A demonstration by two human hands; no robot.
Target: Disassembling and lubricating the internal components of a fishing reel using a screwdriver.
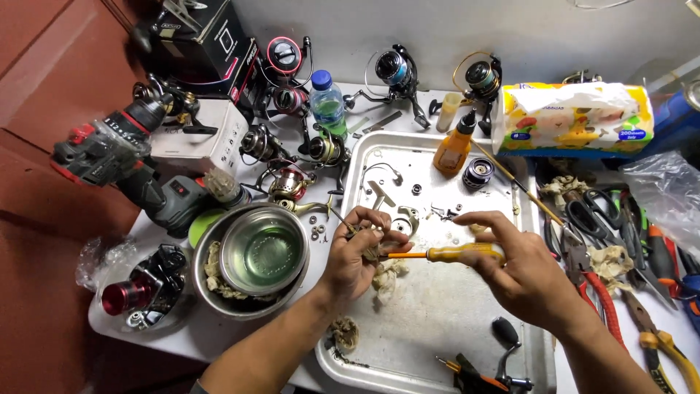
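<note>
A cluttered white worktable seen from above, described from the left edge across to the right.

At 9 o'clock lies a grey and red cordless drill [120, 157]. Below it, near 8 o'clock, a dark fishing reel with a red spool [142, 288] rests in clear plastic. Just right of that stands a steel bowl [251, 259] with a smaller bowl of clear liquid nested inside it. Toward 11 o'clock, several spinning reels crowd around a small water bottle with a blue cap [328, 102].

At the centre sits a metal tray [437, 321], scratched and stained. The left hand [357, 252] hovers over the tray's left part, fingers closed tightly around a small metal reel part [368, 237]; its exact shape is hidden by the fingers. The right hand [521, 270], just right of centre, grips the yellow handle of a screwdriver [445, 254] between thumb and fingers. The shaft runs leftward, and its tip meets the part in the left hand.

On the tray toward 12 o'clock stand an orange oil bottle [453, 146] and a dark spool [477, 174], with loose washers nearby. A black reel handle [507, 335] lies near 5 o'clock.

At 1 o'clock sits a colourful tissue pack [572, 120]. Along the right edge, near 3 to 4 o'clock, lie scissors [590, 211] and red-handled pliers [601, 292].
</note>
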